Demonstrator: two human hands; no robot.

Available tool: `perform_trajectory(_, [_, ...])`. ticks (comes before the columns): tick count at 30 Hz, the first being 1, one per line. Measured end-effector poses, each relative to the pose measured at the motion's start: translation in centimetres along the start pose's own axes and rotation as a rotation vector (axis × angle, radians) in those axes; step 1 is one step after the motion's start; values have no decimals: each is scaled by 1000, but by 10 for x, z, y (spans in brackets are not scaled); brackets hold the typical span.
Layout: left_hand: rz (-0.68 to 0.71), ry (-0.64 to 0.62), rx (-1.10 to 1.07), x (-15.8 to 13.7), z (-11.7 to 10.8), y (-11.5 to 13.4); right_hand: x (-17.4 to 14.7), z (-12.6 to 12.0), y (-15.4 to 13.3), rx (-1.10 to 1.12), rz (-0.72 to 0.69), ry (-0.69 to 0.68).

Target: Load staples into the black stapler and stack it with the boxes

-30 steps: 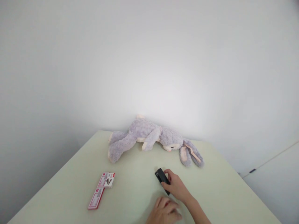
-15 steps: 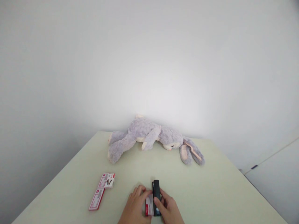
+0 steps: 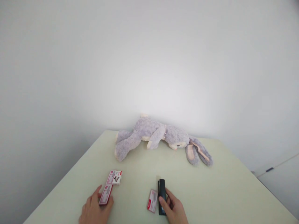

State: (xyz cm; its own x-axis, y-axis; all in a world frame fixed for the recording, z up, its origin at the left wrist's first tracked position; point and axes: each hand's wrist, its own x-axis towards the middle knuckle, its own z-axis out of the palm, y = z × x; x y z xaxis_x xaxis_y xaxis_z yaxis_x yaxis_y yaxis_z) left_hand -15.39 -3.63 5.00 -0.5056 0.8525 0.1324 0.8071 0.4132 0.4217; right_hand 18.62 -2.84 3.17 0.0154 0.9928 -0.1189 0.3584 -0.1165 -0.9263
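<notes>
The left hand (image 3: 97, 207) lay low, palm down, thumb and fingers parted around the nearer red-and-white box (image 3: 105, 195); whether they pressed on it I cannot tell. The right hand (image 3: 174, 208) angled inward, thumb and fingers closed about the black stapler (image 3: 162, 193), which pointed away from the person over the table (image 3: 210, 189), just beside a small red-and-white packet (image 3: 152, 201)

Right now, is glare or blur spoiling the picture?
Head view: soft glow on the smooth pale wall, dimmer leftward; head view: slim black stapler has a clear outline; head view: fine print on the red-and-white rectangular box beside it too soft to read.
</notes>
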Motion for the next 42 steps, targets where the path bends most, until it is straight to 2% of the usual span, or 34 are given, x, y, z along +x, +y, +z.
perform_trajectory(2, [103,-139,-29,-1,-1,-8,1,0,3,7,-4,-5])
perform_trajectory(4, [216,-265,-44,-7,1,-5,2,0,5,16,-8,-11])
perform_trajectory(7, [339,-464,-88,-15,4,11,3,0,6,16,-9,-25])
perform_trajectory(9, [403,-550,-155,-18,3,26,3,-1,5,12,-6,-27])
perform_trajectory(14, [628,-508,-318,-20,-1,78,3,-1,3,-1,-6,-24])
perform_trajectory(17, [739,-563,-406,-22,-2,110,5,0,3,2,-1,-35])
perform_trajectory(21, [783,-702,-432,-28,1,140,6,0,4,16,9,-38])
perform_trajectory(25, [790,-725,-392,-38,12,150,7,-2,5,27,-12,-70])
perform_trajectory(27, [786,-746,-378,-39,15,144,6,-3,6,34,-14,-74])
perform_trajectory(29, [770,-670,-404,-30,14,127,5,-4,6,39,-6,-75])
perform_trajectory(31, [702,-451,-442,-6,11,100,4,-3,7,46,5,-71])
perform_trajectory(33, [559,-194,-414,29,8,65,3,-3,7,62,13,-55])
perform_trajectory(34, [494,-134,-354,47,6,48,3,-2,7,71,14,-47])
perform_trajectory(36, [451,-146,-224,77,6,18,2,-2,8,86,10,-40])
perform_trajectory(38, [471,-200,-166,93,6,-4,2,-2,8,94,-3,-45])
perform_trajectory(40, [484,-238,-126,93,5,-19,2,-3,7,98,-10,-49])
perform_trajectory(42, [466,-264,-68,80,2,-29,1,-4,6,100,-5,-50])
